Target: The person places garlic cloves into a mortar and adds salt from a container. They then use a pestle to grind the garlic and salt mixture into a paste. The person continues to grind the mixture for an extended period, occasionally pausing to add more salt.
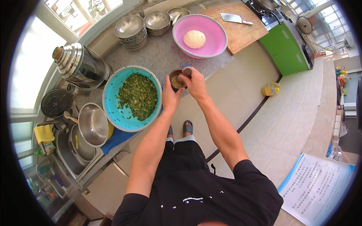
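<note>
My left hand [171, 96] is wrapped round the side of a small dark brown mortar [171, 76] at the counter's front edge. Brownish ground stuff lies inside it. In my right hand [197, 86] is a brown pestle [187, 72], its lower end down in the mortar. Just left of the mortar stands a teal basin [111, 90] of chopped green filling [138, 96]. Behind it, to the right, a pink basin [212, 31] holds a round ball of dough [194, 39].
A cleaver [233, 18] lies on a wooden cutting board [247, 37] at the back right. Stacked metal bowls [130, 28] and a large steel pot [85, 66] stand along the window side. At left, a metal bowl [92, 124] sits by the sink [71, 167].
</note>
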Demonstrator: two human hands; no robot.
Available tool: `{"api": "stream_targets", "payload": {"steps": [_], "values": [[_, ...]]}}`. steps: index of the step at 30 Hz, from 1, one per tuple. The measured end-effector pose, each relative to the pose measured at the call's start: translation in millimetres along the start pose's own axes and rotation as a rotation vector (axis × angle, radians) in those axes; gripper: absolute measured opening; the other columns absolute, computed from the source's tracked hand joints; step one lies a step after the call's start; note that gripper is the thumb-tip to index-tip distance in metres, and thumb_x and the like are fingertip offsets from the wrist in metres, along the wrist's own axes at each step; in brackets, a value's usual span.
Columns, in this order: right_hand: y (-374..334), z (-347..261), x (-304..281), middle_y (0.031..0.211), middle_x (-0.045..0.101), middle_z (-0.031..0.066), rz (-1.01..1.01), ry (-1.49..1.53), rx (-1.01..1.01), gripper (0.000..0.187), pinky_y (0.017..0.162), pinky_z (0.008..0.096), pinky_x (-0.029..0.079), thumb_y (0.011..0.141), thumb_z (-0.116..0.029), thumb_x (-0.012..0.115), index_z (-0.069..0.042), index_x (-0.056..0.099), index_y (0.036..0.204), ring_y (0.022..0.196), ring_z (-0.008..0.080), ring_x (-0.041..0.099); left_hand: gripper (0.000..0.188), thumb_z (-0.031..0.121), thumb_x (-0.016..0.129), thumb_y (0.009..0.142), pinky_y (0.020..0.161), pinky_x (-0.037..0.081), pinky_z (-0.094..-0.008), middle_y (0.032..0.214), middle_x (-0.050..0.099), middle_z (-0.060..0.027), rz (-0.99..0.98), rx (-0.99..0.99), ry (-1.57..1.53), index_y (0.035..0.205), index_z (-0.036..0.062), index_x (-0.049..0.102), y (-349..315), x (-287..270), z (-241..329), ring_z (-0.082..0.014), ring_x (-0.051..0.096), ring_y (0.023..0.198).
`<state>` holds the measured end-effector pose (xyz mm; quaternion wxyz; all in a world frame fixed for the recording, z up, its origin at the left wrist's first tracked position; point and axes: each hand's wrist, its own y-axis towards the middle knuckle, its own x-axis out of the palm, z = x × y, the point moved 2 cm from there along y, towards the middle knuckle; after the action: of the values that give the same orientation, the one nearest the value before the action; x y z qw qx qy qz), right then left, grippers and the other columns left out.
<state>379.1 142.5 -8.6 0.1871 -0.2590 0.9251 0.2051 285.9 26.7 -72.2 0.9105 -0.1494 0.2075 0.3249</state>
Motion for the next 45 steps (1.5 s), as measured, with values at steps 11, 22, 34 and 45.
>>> {"api": "stream_targets", "payload": {"steps": [11,22,34,45], "values": [[-1.5,-19.7,-6.5,0.104,0.075,0.0164,-0.013,0.055,0.049,0.028,0.086,0.0443,0.058,0.090,-0.009,0.080,-0.005,0.070,0.116,0.098,0.0367,0.072,0.099,0.020,0.088,0.090,0.119,0.045,-0.0480,0.156,0.052,-0.0285,0.073,0.022,0.035,0.166,-0.0041,0.029,-6.0,-0.9,-0.8,-0.0443,0.052,0.144],[-5.9,-36.9,-6.5,0.099,0.071,0.0185,0.003,0.087,0.045,0.024,0.083,0.0483,0.055,0.089,-0.011,0.081,-0.003,0.073,0.111,0.093,0.0416,0.068,0.098,0.019,0.088,0.089,0.119,0.044,-0.0477,0.156,0.053,-0.0284,0.079,0.051,-0.010,0.165,-0.0038,0.031,-2.6,1.1,-6.8,-0.0445,0.052,0.144],[-15.8,3.4,-5.8,0.099,0.072,0.0177,-0.035,-0.016,0.043,0.027,0.083,0.0439,0.057,0.089,-0.013,0.083,-0.003,0.075,0.112,0.093,0.0339,0.070,0.101,0.016,0.088,0.088,0.121,0.043,-0.0477,0.158,0.050,-0.0285,0.021,-0.028,0.002,0.167,-0.0024,0.028,-5.7,2.1,9.1,-0.0443,0.050,0.147],[-7.1,19.5,-4.7,0.097,0.070,0.0206,-0.127,-0.197,-0.029,0.031,0.085,0.0505,0.055,0.088,-0.022,0.085,-0.004,0.074,0.111,0.098,0.0415,0.067,0.100,0.017,0.087,0.089,0.122,0.042,-0.0481,0.158,0.049,-0.0295,0.011,-0.034,0.000,0.167,-0.0046,0.028,-1.8,-1.5,11.6,-0.0447,0.049,0.147]]}}
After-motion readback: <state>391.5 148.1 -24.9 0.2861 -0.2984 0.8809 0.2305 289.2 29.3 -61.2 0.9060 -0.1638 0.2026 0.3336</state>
